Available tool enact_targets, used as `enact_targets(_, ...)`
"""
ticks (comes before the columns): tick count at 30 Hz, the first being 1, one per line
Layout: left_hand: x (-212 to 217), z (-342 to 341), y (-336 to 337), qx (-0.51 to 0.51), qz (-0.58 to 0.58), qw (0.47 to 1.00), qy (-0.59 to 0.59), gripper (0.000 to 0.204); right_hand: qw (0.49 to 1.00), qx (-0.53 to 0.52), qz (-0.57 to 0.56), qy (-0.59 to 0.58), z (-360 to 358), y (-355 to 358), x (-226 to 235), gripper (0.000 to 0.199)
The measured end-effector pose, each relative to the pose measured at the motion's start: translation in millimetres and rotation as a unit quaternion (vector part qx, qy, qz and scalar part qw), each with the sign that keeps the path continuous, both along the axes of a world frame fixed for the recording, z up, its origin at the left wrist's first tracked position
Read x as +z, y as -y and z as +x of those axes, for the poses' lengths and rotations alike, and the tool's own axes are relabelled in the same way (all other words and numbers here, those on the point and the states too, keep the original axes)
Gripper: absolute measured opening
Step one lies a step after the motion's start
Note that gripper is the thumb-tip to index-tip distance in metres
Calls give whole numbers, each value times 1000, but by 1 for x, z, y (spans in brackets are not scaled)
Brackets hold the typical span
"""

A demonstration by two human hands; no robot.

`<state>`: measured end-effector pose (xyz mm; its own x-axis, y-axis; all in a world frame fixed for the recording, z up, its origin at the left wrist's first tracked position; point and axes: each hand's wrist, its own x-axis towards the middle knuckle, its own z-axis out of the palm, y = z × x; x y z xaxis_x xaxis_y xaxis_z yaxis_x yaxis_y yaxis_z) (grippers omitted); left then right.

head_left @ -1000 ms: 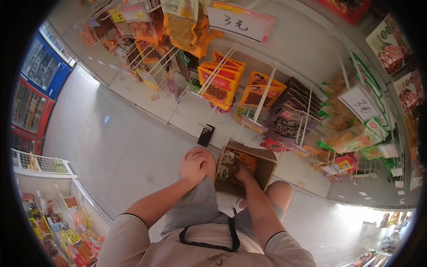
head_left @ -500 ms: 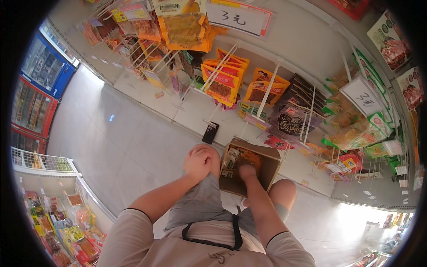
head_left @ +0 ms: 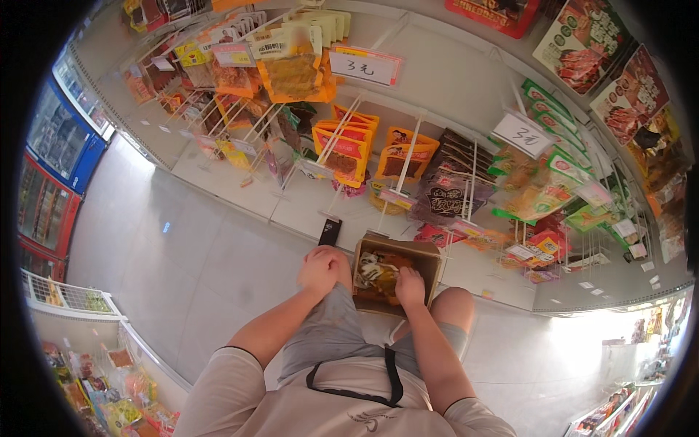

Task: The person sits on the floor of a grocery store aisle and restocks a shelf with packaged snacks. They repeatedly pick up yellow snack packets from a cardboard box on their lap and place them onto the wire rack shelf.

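On my left knee rests my left hand [head_left: 318,271], its fingers draped over the kneecap with nothing in them. My right hand [head_left: 411,286] is inside an open cardboard box [head_left: 432,265] between my knees, its fingers bent together at the edge of a white-and-brown snack packet [head_left: 378,274]. The hand covers part of that packet, and the box's dark inside blurs the orange-brown packets around it. A black phone-like slab [head_left: 330,232] lies on the bottom shelf, just beyond my left hand.
Above the box, hooks carry orange snack packets [head_left: 342,153], dark purple packets [head_left: 446,197] and green-edged bags [head_left: 539,189]. A white price card [head_left: 523,135] sticks out at the right. Blue and red coolers [head_left: 54,146] stand at the far left; a snack bin [head_left: 109,375] is lower left.
My right hand has risen from deeper in the box toward its right side, and more of the packets shows. My left hand stays on the knee. The view has shifted slightly.
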<state>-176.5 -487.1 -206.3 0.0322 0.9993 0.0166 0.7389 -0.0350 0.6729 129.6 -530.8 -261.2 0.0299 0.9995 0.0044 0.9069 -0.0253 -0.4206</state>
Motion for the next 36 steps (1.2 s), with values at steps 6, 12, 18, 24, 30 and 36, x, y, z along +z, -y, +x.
enact_targets(6, -8, -4, 3, -8, 6, 1000, -18, 19, 954, -181, 41, -235, 1, 21, 28, 29)
enact_targets(12, 3, -1, 11, -58, 36, 993, -93, 20, 905, -223, 69, -356, 6, 60, 60, 23)
enact_targets(18, 52, 37, 32, -172, -112, 966, 158, 34, 775, -238, 136, -570, 18, 84, 66, 18)
enact_targets(24, 69, 124, 40, -255, -218, 874, 350, 60, 601, -207, 49, -771, 23, 100, 79, 29)
enact_targets(30, 74, 135, 30, -249, -140, 932, 224, 42, 622, -164, -45, -764, 25, 96, 53, 33)
enact_targets(36, 59, 117, 38, -209, 24, 962, 175, 36, 624, -217, -96, -744, 22, 90, 52, 39)
